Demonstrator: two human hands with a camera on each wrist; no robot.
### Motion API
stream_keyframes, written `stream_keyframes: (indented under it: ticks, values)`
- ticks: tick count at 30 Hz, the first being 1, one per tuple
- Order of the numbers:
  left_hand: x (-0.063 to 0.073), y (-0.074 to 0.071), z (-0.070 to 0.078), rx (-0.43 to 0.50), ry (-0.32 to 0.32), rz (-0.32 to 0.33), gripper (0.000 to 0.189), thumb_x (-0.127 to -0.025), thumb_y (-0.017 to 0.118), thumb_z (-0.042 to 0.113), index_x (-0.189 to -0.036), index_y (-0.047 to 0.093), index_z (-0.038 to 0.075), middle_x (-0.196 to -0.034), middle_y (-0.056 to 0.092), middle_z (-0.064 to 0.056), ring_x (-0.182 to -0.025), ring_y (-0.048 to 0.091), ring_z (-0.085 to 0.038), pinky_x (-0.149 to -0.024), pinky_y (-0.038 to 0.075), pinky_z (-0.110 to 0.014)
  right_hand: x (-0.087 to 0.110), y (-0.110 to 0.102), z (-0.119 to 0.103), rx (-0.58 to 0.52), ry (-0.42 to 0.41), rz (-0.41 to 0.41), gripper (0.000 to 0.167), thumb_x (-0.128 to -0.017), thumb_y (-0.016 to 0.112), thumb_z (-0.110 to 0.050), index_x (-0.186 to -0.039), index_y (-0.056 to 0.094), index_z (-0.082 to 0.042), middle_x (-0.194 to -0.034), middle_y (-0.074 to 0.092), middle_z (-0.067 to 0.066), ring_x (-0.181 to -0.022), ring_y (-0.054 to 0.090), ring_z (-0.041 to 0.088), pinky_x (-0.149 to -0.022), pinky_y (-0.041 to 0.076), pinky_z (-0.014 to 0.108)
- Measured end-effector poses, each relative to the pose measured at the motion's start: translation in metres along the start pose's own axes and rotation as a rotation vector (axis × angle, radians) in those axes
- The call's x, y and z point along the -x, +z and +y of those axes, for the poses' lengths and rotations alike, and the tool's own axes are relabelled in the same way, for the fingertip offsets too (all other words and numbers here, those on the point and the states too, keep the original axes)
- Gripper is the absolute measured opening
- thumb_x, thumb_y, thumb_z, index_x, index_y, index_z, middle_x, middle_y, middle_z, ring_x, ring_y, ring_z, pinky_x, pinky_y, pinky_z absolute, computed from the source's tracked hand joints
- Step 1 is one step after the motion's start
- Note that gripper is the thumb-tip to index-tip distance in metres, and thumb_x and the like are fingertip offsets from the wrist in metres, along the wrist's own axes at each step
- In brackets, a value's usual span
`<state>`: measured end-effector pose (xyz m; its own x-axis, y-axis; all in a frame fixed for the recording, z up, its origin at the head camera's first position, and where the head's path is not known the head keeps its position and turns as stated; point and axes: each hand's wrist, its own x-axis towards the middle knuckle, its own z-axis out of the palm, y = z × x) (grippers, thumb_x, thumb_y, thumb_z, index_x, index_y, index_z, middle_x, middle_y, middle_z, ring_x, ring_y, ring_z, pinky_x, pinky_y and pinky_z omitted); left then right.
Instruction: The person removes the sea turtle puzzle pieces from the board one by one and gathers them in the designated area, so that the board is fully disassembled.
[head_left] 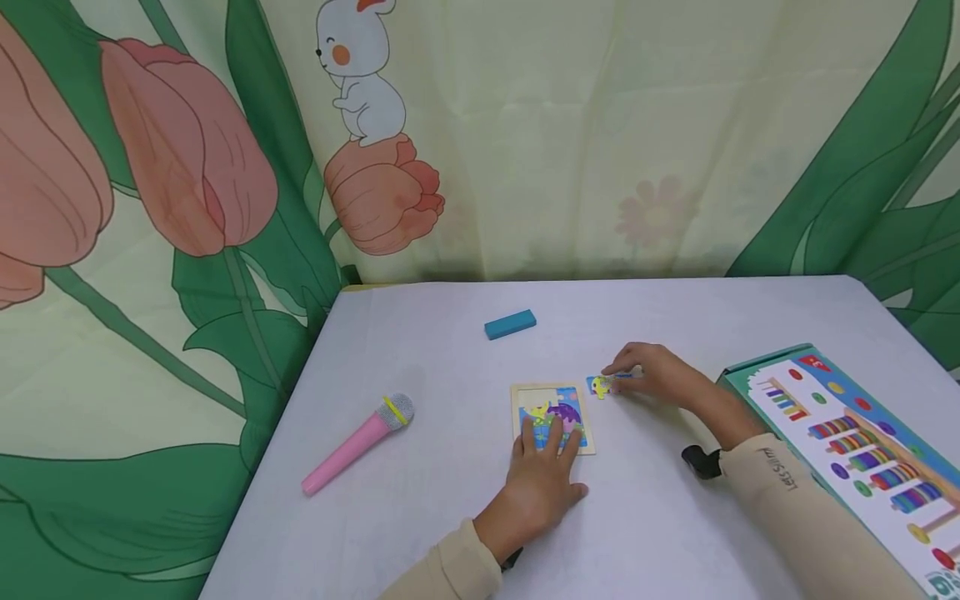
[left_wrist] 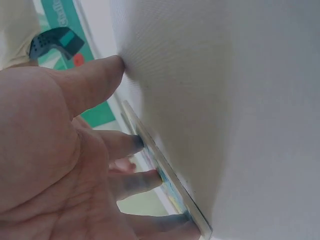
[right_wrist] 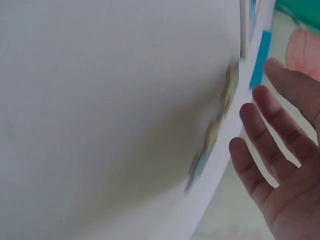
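A small jigsaw puzzle in a pale wooden tray (head_left: 590, 417) lies mid-table, its upper left part bare wood. My left hand (head_left: 542, 485) rests on its near side, fingers spread; the left wrist view shows the fingertips (left_wrist: 150, 178) over the tray's edge (left_wrist: 170, 172). Beside the tray's upper right corner are loose puzzle pieces (head_left: 600, 386), with blue and yellow print. My right hand (head_left: 651, 372) is over them. In the right wrist view its fingers (right_wrist: 255, 122) are extended and apart from the blurred pieces (right_wrist: 207, 140).
A blue block (head_left: 510, 324) lies behind the tray. To the left is a pink toy microphone (head_left: 358, 444). A large toy box (head_left: 847, 442) occupies the right side, partly under my right forearm. A printed curtain (head_left: 540, 167) hangs behind the table (head_left: 420, 333).
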<state>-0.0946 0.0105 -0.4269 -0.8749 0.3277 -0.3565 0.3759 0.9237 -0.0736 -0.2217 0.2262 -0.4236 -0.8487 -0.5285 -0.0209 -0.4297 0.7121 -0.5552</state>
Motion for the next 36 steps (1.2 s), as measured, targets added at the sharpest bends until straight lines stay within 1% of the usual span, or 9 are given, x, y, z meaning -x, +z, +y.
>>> stream_keyframes:
  ticks: [4, 9, 16, 19, 23, 26, 32, 34, 36]
  values:
    - [-0.001, 0.003, 0.0, 0.015, -0.002, 0.002, 0.073, -0.1, 0.052, 0.062, -0.163, 0.028, 0.033, -0.168, 0.023, 0.002, -0.151, 0.024, -0.043, -0.117, 0.033, -0.045, -0.013, 0.021, -0.021, -0.016, -0.127, -0.019, 0.019, -0.091, 0.076, -0.001, -0.109, 0.08, -0.004, -0.1, 0.07, 0.003, -0.095, 0.065, 0.023, -0.086, 0.055, 0.044]
    - [0.002, 0.001, 0.001, 0.012, -0.002, 0.025, 0.072, -0.1, 0.053, 0.062, -0.162, 0.032, 0.033, -0.167, 0.026, 0.002, -0.15, 0.027, -0.042, -0.116, 0.034, -0.044, -0.02, 0.031, -0.039, 0.034, -0.19, -0.086, 0.016, -0.09, 0.076, -0.001, -0.104, 0.081, -0.007, -0.101, 0.066, 0.002, -0.092, 0.062, 0.02, -0.086, 0.054, 0.04]
    - [0.003, -0.002, 0.0, -0.017, -0.009, 0.03, 0.072, -0.099, 0.052, 0.063, -0.162, 0.032, 0.034, -0.167, 0.027, 0.002, -0.149, 0.029, -0.042, -0.115, 0.035, -0.043, -0.021, 0.037, -0.048, 0.124, -0.157, -0.044, 0.016, -0.089, 0.078, -0.002, -0.099, 0.079, -0.013, -0.108, 0.065, 0.003, -0.105, 0.062, 0.029, -0.093, 0.048, 0.052]
    - [0.003, -0.001, -0.001, -0.017, -0.006, 0.034, 0.072, -0.099, 0.053, 0.064, -0.161, 0.033, 0.035, -0.167, 0.028, 0.003, -0.149, 0.029, -0.042, -0.115, 0.036, -0.043, -0.021, 0.038, -0.05, 0.135, -0.115, -0.037, 0.02, -0.088, 0.078, -0.002, -0.106, 0.076, -0.013, -0.109, 0.067, 0.002, -0.109, 0.063, 0.03, -0.092, 0.045, 0.055]
    - [0.003, 0.0, 0.0, -0.016, -0.004, 0.022, 0.073, -0.099, 0.052, 0.064, -0.162, 0.031, 0.035, -0.167, 0.026, 0.004, -0.15, 0.028, -0.041, -0.116, 0.035, -0.043, -0.02, 0.038, -0.05, 0.055, -0.074, -0.031, 0.027, -0.088, 0.076, 0.001, -0.114, 0.072, -0.004, -0.107, 0.068, 0.005, -0.106, 0.065, 0.028, -0.098, 0.049, 0.052]
    - [0.003, 0.001, 0.0, -0.015, -0.002, 0.016, 0.073, -0.099, 0.052, 0.064, -0.162, 0.029, 0.035, -0.168, 0.025, 0.003, -0.15, 0.027, -0.042, -0.116, 0.034, -0.044, -0.018, 0.036, -0.048, -0.021, -0.09, 0.003, 0.025, -0.087, 0.076, 0.005, -0.112, 0.073, 0.0, -0.104, 0.068, 0.007, -0.098, 0.065, 0.027, -0.092, 0.054, 0.047]
    - [0.002, 0.001, 0.0, -0.011, -0.006, 0.016, 0.073, -0.099, 0.052, 0.064, -0.162, 0.029, 0.036, -0.168, 0.025, 0.004, -0.15, 0.027, -0.041, -0.117, 0.034, -0.044, -0.014, 0.033, -0.041, -0.102, -0.121, 0.038, 0.025, -0.09, 0.074, 0.007, -0.111, 0.079, -0.005, -0.103, 0.071, 0.003, -0.095, 0.067, 0.024, -0.084, 0.057, 0.042]
    - [0.002, 0.0, 0.0, 0.0, -0.009, 0.016, 0.073, -0.098, 0.054, 0.063, -0.162, 0.031, 0.035, -0.168, 0.026, 0.003, -0.15, 0.027, -0.042, -0.116, 0.034, -0.044, -0.014, 0.031, -0.039, -0.123, -0.107, 0.047, 0.025, -0.091, 0.072, 0.007, -0.111, 0.08, -0.006, -0.103, 0.072, 0.004, -0.098, 0.068, 0.026, -0.086, 0.058, 0.043]
    - [0.002, -0.001, 0.0, 0.01, -0.012, 0.016, 0.074, -0.098, 0.055, 0.063, -0.162, 0.031, 0.035, -0.168, 0.026, 0.003, -0.15, 0.027, -0.042, -0.116, 0.034, -0.045, -0.013, 0.026, -0.035, -0.153, -0.06, 0.051, 0.025, -0.092, 0.071, 0.006, -0.112, 0.08, -0.006, -0.107, 0.074, 0.006, -0.101, 0.067, 0.028, -0.085, 0.058, 0.044]
